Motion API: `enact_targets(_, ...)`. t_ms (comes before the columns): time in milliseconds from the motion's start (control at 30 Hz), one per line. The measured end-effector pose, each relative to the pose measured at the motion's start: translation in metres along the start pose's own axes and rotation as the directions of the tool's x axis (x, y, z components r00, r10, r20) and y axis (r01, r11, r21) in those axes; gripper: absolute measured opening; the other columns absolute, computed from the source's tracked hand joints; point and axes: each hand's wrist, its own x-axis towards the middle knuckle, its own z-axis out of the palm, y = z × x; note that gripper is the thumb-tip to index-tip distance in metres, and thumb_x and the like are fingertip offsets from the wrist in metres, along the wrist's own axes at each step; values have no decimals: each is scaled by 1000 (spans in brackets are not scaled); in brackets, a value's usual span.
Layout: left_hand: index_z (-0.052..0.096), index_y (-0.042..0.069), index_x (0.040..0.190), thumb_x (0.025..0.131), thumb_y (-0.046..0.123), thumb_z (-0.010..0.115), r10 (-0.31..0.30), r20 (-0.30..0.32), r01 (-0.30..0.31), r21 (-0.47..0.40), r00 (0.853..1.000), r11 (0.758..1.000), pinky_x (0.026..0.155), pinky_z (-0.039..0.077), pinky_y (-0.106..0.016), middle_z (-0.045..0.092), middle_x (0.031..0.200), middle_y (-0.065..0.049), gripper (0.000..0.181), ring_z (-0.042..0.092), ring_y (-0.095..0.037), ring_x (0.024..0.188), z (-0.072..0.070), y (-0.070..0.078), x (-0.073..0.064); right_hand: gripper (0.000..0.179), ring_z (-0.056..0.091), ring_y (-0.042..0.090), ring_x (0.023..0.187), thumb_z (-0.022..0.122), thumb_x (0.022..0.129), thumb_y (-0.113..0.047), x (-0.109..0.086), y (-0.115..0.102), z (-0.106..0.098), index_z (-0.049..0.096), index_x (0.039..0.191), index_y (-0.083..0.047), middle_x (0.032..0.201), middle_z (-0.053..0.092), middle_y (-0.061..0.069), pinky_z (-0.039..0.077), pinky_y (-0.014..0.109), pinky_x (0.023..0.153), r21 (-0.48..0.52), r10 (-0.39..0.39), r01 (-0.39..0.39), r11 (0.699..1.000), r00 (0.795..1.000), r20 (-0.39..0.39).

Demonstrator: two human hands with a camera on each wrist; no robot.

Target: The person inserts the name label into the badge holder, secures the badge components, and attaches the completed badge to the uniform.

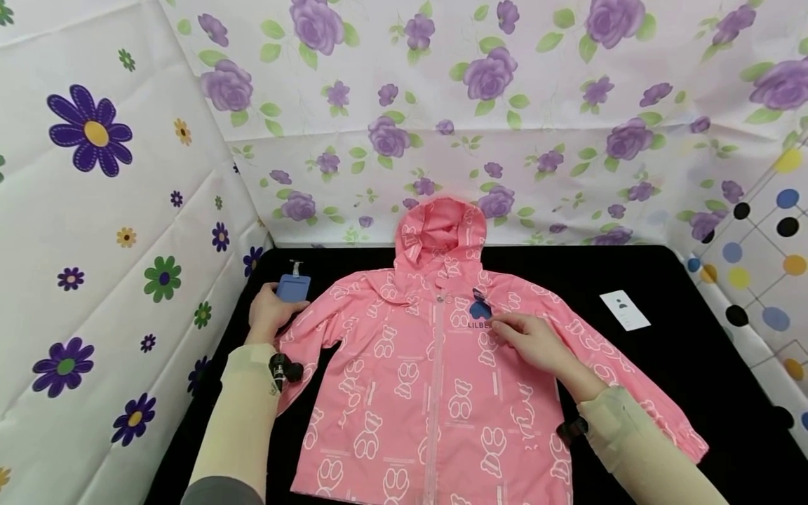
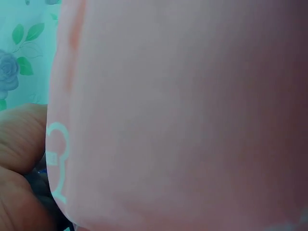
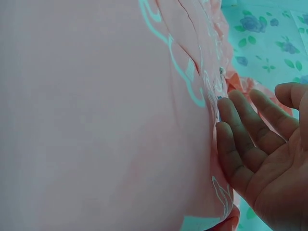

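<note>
One pink hooded jacket (image 1: 391,393) is lying under the right hand (image 1: 532,342) and just beside the left hand (image 1: 268,310). The left thumb and fingers are standing apart around the lower corner of a blue badge holder (image 1: 294,287); I cannot tell whether they are gripping. Loosely extended, the right fingers are touching the chest beside a dark blue heart (image 1: 479,311). Rightward, a white card (image 1: 625,311) is lying.

We see a pink, zipped-up jacket (image 1: 404,351) with white bears (image 1: 368,435), spread flat under our right hand (image 1: 532,341). By our left hand (image 1: 270,312) is a blue card holder (image 1: 294,287), its clip (image 1: 296,268) pointing away.
</note>
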Motion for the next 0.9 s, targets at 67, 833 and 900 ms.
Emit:
enact_targets(67, 37, 0, 162, 89, 39, 88, -7, -12, 6, -36, 1000, 999, 115, 41, -60, 49, 154, -30, 98, 51, -48, 136, -2, -2, -1, 30, 72, 18, 90, 65, 109, -28, 1, 0, 0, 77, 129, -8, 108, 78, 4, 57, 25, 74, 11, 6, -6, 1000, 1000, 1)
enact_targets(833, 37, 5, 166, 99, 6, 71, -52, 60, 73, -431, 997, 899, 106, 45, -49, 44, 158, -29, 75, 49, -38, 129, -11, -19, -1, 34, 71, 19, 91, 65, 110, -28, 1, -3, 1, 74, 131, -3, 105, 78, 5, 55, 25, 75, 38, 28, -31, 999, 997, 73)
enact_targets(900, 37, 5, 166, 100, 7, 69, -55, 71, 82, -453, 996, 888, 107, 45, -48, 44, 158, -28, 73, 49, -37, 129, -12, -21, -1, 35, 72, 17, 93, 64, 110, -28, 2, -2, 3, 73, 133, -3, 107, 78, 5, 56, 26, 78, 31, 23, -26, 999, 996, 89)
